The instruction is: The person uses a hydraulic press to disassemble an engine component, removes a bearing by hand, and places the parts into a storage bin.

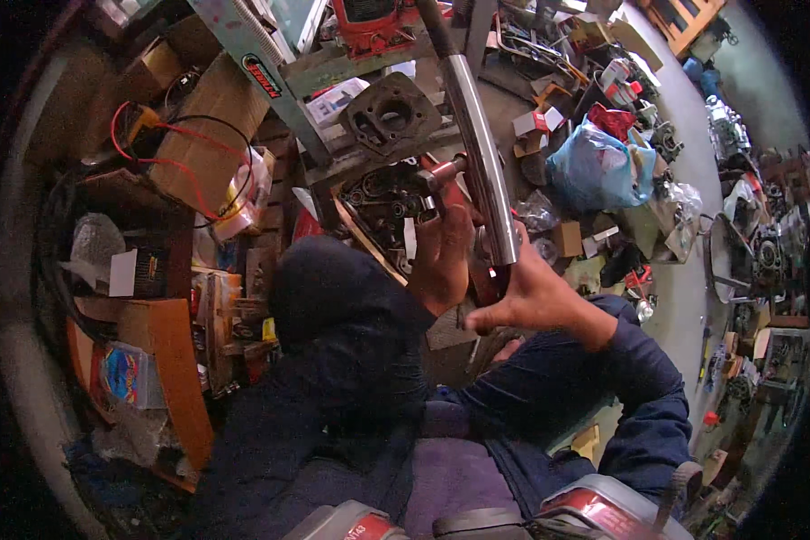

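Chrome tube (479, 153) crosses cluttered bench (333, 67), probably gripped.

Polished metal bar (480, 153), long and round, black-gripped at its far end, slanting up from the lap. Behind it, a dark engine block (389, 193) with a round red-brown fitting (436, 174).

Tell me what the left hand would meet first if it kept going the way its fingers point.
The left hand points up at the dark metal engine part on the bench; it would likely meet that first. Its fingertips look nearly on it already, though depth is unclear.
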`<action>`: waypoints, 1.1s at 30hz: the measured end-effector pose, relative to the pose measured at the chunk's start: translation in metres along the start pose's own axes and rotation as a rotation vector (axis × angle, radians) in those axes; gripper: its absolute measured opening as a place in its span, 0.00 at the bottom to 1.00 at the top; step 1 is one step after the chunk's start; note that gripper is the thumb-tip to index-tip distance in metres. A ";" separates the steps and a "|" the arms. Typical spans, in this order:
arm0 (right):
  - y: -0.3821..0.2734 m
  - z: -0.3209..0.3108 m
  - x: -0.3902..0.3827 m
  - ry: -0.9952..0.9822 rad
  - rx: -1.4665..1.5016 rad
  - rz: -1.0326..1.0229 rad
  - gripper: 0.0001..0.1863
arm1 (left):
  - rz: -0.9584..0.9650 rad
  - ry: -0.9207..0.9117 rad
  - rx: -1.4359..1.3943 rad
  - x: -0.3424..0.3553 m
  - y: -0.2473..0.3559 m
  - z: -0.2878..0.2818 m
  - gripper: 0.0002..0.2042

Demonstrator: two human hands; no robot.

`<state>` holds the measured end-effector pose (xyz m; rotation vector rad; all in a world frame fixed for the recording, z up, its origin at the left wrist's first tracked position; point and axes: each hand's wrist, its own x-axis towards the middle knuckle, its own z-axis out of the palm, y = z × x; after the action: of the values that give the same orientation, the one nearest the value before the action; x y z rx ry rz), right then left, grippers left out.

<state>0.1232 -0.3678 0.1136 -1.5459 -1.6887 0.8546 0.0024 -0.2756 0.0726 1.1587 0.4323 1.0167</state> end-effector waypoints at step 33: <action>-0.010 0.012 0.009 0.126 0.072 0.107 0.49 | 0.046 0.069 -0.388 -0.008 -0.010 -0.002 0.38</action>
<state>0.1067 -0.3598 0.1159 -1.6181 -1.4819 0.8439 0.0012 -0.2818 0.0613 0.7901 0.2485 1.1250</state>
